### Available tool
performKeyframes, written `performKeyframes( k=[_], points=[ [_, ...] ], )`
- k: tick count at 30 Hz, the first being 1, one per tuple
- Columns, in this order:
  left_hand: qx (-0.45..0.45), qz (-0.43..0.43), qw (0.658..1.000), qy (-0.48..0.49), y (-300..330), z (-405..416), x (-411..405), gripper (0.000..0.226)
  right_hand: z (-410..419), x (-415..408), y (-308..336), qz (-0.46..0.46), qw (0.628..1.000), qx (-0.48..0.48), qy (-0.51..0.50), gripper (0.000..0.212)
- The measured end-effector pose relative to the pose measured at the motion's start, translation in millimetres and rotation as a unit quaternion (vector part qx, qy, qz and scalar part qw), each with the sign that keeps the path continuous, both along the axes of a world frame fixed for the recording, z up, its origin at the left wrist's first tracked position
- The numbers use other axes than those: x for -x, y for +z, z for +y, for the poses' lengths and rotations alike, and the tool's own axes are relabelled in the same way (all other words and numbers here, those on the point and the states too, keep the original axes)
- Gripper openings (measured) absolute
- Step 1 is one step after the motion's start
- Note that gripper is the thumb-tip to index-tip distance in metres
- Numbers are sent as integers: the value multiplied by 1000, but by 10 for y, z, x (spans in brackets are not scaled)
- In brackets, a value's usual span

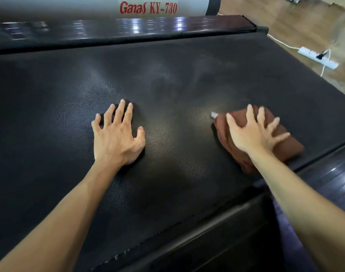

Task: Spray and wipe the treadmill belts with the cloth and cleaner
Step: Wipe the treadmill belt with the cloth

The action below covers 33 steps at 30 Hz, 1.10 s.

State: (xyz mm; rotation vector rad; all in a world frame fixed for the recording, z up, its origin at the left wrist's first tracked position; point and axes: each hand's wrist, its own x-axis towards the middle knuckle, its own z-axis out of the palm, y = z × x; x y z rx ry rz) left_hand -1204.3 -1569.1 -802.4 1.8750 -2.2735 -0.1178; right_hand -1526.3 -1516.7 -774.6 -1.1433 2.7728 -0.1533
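My right hand (254, 132), fingers spread flat, presses the brown cloth (285, 146) onto the belt (167, 85) at approx 4 o'clock, palm wt giving wiping pressure, I'd judge. White tag (214, 114) pokes out at the cloth's 10 o'clock. Left hand (116, 134) at 8 o'clock, fingers splayed on bare belt, holding nothing, prob bracing me. Cleaner not in view. At 12 o'clock, housing (89, 4) reads "Ganas KY-730" in red. Power strip (317, 57) at 2 o'clock on floor.

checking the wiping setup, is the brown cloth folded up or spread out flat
Folded up: the brown cloth lies as a thick bunched pad with layered edges on the belt, under the flat right hand.
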Motion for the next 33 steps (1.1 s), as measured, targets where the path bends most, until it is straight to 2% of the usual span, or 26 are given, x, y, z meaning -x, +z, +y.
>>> performKeyframes(
  k=[2, 4, 7, 10, 12, 14, 17, 19, 20, 22, 24, 26, 28, 31, 32, 33],
  points=[
    [-5, -1, 1000, 2, 5, -13, 9, 85, -433, -179, 16, -13, 999, 4, 46, 92],
    [-5, 1, 1000, 6, 10, -15, 15, 85, -588, -629, -7, -11, 985, 22, 168, 90],
    [-9, 10, 1000, 6, 33, -7, 6, 85, -65, -1117, -95, 10, 950, 32, 312, 92],
    [-19, 50, 999, 6, 85, -41, -35, 85, 124, -831, -107, 32, 961, 14, 274, 96],
    [-8, 81, 997, 19, 123, -137, -45, 84, -492, -588, -75, 7, 978, 16, 207, 98],
    [10, 87, 995, 38, 145, -317, -13, 80, -1283, -653, -43, -13, 981, 19, 192, 99],
    [11, 65, 995, 69, 140, -755, 19, 69, -1753, -1232, -52, 3, 944, 15, 329, 94],
    [-3, 53, 993, 106, 103, -964, -46, 70, -1425, -1413, -75, 14, 902, 29, 430, 91],
    [-16, 45, 992, 121, 87, -1036, -74, 71, -1254, -1359, -114, 16, 894, 41, 445, 90],
    [-29, 29, 990, 135, 39, -1092, -85, 74, -1157, -1046, -107, 19, 916, 43, 398, 90],
    [-31, 24, 991, 130, 35, -1105, -75, 75, -1622, -824, -56, 8, 952, 26, 305, 91],
    [-31, 28, 990, 131, 46, -1100, -62, 76, -2246, -968, -12, 3, 970, 11, 241, 93],
    [-34, 30, 989, 138, 69, -1126, -72, 76, -2535, -1299, 8, -5, 957, 13, 289, 92],
    [-38, 34, 988, 144, 109, -1128, -76, 76, -2181, -1386, -2, 6, 893, 21, 449, 87],
    [-43, 34, 988, 145, 128, -1134, -73, 76, -2027, -1233, -28, 16, 887, 17, 461, 87],
    [-49, 32, 987, 147, 143, -1138, -70, 77, -1985, -1059, -27, 23, 899, 15, 437, 87]
  ],
)
